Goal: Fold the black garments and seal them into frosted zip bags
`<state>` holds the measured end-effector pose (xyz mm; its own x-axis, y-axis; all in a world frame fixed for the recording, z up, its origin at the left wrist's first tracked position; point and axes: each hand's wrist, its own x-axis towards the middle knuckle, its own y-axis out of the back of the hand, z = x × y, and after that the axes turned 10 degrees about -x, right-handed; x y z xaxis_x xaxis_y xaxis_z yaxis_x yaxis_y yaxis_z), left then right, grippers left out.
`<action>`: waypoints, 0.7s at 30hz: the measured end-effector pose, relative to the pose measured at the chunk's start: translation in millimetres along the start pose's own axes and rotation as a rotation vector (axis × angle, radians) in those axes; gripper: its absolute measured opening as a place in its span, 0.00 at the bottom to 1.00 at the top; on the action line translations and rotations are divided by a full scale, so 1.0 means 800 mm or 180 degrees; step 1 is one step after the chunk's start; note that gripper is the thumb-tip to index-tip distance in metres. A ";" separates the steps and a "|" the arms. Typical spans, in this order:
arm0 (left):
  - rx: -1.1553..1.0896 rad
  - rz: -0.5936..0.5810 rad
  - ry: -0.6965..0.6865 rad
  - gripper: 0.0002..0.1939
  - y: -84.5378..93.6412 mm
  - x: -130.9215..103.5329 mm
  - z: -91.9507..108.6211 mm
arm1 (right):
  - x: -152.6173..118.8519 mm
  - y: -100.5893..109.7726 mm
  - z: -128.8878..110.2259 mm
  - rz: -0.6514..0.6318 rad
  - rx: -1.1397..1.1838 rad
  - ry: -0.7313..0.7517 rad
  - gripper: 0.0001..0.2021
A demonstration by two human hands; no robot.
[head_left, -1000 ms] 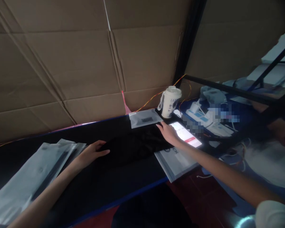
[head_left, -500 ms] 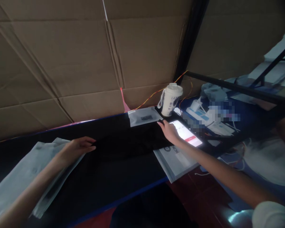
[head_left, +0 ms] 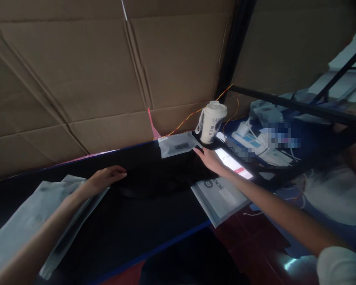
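Observation:
A black cloth (head_left: 157, 176) is spread between my hands on the dark tabletop (head_left: 130, 229); its outline is hard to make out. My left hand (head_left: 106, 177) is closed, thumb and fingers pinching its left end. At its far right corner, my right hand (head_left: 209, 159) also pinches it. A frosted plastic bag (head_left: 222, 202) with dark print lies partly under the cloth's right end and overhangs the front edge. Behind the cloth is a small clear pouch (head_left: 178, 145) with a dark patch. Several frosted bags (head_left: 26, 215) lie stacked beneath my left forearm.
A lidded paper cup (head_left: 213, 123) stands at the back right, beside a lit phone (head_left: 233, 163) near my right wrist. Cardboard (head_left: 91, 71) walls off the back. A black metal frame (head_left: 293, 103), a white power strip (head_left: 249, 140) and cables are at the right.
My left hand has shifted slightly right and up, its fingers still pinched. My right hand has moved slightly left and up, showing more of the phone. The view has tilted a little.

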<state>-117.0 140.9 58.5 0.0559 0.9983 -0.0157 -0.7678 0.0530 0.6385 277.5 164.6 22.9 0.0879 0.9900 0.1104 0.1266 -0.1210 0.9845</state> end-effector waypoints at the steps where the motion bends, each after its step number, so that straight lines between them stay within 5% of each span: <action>1: 0.0117 -0.0060 -0.0041 0.15 -0.003 0.004 0.000 | 0.001 0.004 0.000 0.0022 -0.0005 0.0005 0.27; 3: 0.0363 -0.0187 -0.0081 0.13 -0.005 0.009 0.002 | 0.004 0.012 -0.002 0.0095 -0.0041 -0.0001 0.26; 6: 0.0830 0.0174 -0.0387 0.13 -0.015 0.005 0.014 | 0.007 0.016 -0.006 0.0164 -0.0138 -0.0031 0.25; 10: 0.1207 0.0598 -0.1296 0.16 -0.066 -0.036 0.046 | 0.007 0.007 -0.012 0.0049 -0.0306 -0.0062 0.22; 15: 0.1477 -0.0023 -0.2306 0.14 -0.139 -0.076 0.070 | -0.001 -0.006 -0.020 0.0043 -0.0540 -0.0106 0.21; 21: 0.1910 -0.0436 -0.2592 0.13 -0.133 -0.063 0.058 | -0.005 -0.010 -0.021 0.0149 -0.0719 0.0010 0.19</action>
<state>-8.3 84.0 26.9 0.7081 0.6535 0.2676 -0.2881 -0.0786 0.9544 259.5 162.5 16.6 0.0854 0.9839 0.1569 -0.1019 -0.1480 0.9837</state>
